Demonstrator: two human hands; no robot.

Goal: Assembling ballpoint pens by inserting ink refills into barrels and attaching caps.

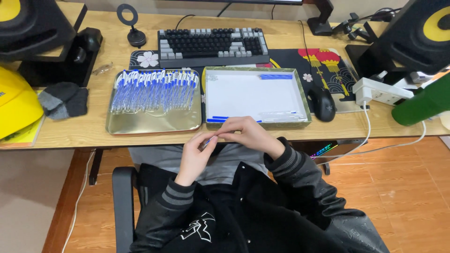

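Note:
My left hand [196, 154] and my right hand [246, 133] meet just below the desk's front edge, both pinching a small clear pen with a blue part [207, 142] between their fingertips. Directly beyond them sits a shallow white box with a green rim [303, 96]; it holds a few blue refills [275, 76] at its far side, blue caps [218, 119] and clear barrels [279, 114] along its near side. To its left, a gold metal tray [154, 124] carries several clear pens with blue caps [154, 89].
A black and grey keyboard [213, 45] lies behind the trays on a patterned desk mat [328, 61], with a black mouse [323, 103] to the right. A white power strip [382, 91], green bottle [422, 105], yellow helmet [16, 100] and grey gloves [63, 99] sit at the desk's sides.

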